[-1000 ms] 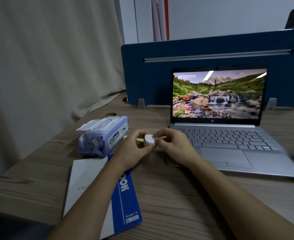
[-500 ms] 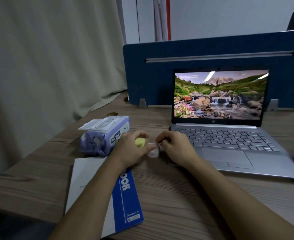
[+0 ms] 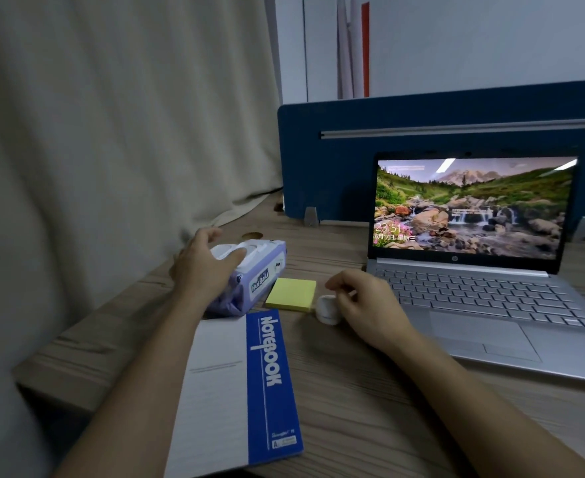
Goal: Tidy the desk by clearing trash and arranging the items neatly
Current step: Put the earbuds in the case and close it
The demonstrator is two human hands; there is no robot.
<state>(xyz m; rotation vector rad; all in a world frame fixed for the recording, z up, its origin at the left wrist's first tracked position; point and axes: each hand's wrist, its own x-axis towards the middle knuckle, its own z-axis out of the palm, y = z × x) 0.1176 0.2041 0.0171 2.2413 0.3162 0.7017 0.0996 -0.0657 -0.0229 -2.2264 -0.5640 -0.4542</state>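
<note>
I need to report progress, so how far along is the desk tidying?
Early on. No item looks finally placed. In hand: the left hand grips the wipes pack; the right hand touches a small white case. Left: the sticky notes and notebook lie askew beside the laptop.

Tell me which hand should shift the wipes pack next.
Left. The left hand already rests on the wipes pack, while the right hand is busy at the small white case.
</note>
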